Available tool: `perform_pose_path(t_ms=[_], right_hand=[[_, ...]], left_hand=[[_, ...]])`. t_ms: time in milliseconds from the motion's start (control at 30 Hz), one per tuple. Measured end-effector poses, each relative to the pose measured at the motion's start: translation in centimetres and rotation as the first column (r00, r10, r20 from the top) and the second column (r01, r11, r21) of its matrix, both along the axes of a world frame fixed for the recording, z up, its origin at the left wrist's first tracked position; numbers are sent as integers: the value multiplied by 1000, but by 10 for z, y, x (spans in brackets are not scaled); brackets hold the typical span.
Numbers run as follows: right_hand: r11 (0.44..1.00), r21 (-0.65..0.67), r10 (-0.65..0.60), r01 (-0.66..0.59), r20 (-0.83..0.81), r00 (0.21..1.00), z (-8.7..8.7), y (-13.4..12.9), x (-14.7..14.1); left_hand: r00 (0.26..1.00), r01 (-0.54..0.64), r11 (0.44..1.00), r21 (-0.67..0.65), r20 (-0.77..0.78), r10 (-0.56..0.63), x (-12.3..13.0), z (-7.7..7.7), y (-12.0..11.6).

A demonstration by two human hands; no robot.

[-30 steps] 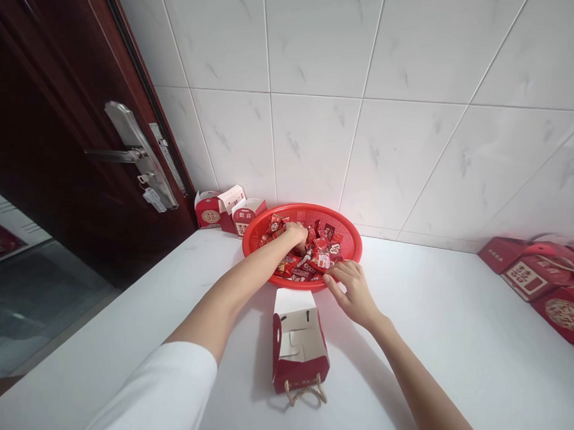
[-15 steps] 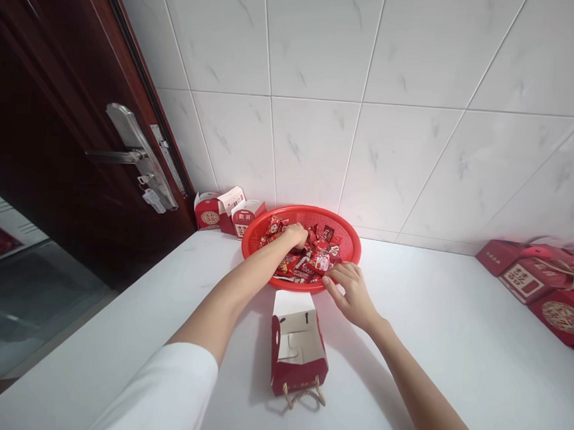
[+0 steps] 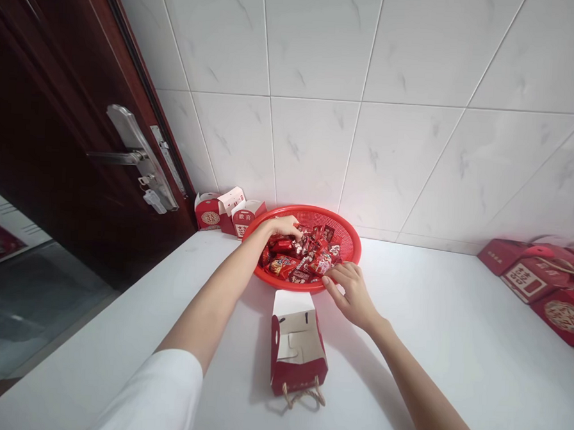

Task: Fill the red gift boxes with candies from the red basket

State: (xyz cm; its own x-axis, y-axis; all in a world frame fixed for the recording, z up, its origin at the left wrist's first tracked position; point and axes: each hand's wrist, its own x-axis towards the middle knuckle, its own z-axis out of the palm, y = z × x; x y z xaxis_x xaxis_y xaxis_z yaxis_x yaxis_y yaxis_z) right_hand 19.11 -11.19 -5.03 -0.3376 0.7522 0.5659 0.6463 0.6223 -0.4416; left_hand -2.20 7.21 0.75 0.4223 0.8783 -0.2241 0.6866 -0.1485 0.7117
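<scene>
My left hand (image 3: 285, 226) reaches into a red plastic basket (image 3: 355, 244) heaped with red-wrapped candies (image 3: 284, 265). Its fingers curl downward among the wrappers, and whatever lies between the fingertips is hidden. At the basket's front right edge, my right hand (image 3: 351, 292) grips the rim, with its thumb on the near side and the other fingers over the edge. Just in front of the basket stands a dark red cardboard box (image 3: 299, 377) with its top open and its white flap raised toward the basket. A twine handle (image 3: 304, 395) hangs at the box's near end.
Small red gift boxes (image 3: 226, 215) stand against the tiled wall at the back left. More red boxes (image 3: 538, 279) are grouped at the right end of the white table (image 3: 453, 339). A dark wooden door (image 3: 71, 101) with a metal handle is on the left.
My left hand has shifted slightly left and back within the basket, uncovering more candies. My right hand and the open box have stayed where they were.
</scene>
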Motion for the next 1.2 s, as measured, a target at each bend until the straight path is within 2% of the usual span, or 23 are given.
perform_pose_path(t_ms=[133,233,433,533,633,733,833,967,1067,1200], right_hand=[[1000,7,-7,7,14,1000,1,0,0],[1000,-8,0,0,-3,1000,2,0,-1],[996,-91,-14,5,-97,995,5,-1,0],[991,-135,-48,23,-187,981,11,4,-2],[966,-250,-134,68,-260,956,21,17,-12],[900,-406,-246,157,-176,953,31,33,-26],[859,-450,-303,243,-66,951,32,44,-36],[898,-369,-294,239,-99,951,26,48,-33],[908,-368,-270,200,-151,951,24,48,-28],[924,-373,-229,82,-369,901,27,49,-24]], left_hand=[[976,23,998,-54,218,-11,-5,8,-6],[944,59,994,-87,328,-28,-7,13,-13],[856,221,955,-200,509,-91,-5,13,-27],[856,253,946,-201,503,-123,-2,11,-30],[859,285,943,-174,483,-170,0,11,-32],[843,346,925,-158,486,-232,0,11,-34],[846,345,924,-162,480,-232,-2,10,-35],[853,274,939,-208,504,-138,-2,8,-36],[854,264,933,-246,510,-107,-1,9,-35],[860,239,928,-287,507,-64,-1,12,-37]])
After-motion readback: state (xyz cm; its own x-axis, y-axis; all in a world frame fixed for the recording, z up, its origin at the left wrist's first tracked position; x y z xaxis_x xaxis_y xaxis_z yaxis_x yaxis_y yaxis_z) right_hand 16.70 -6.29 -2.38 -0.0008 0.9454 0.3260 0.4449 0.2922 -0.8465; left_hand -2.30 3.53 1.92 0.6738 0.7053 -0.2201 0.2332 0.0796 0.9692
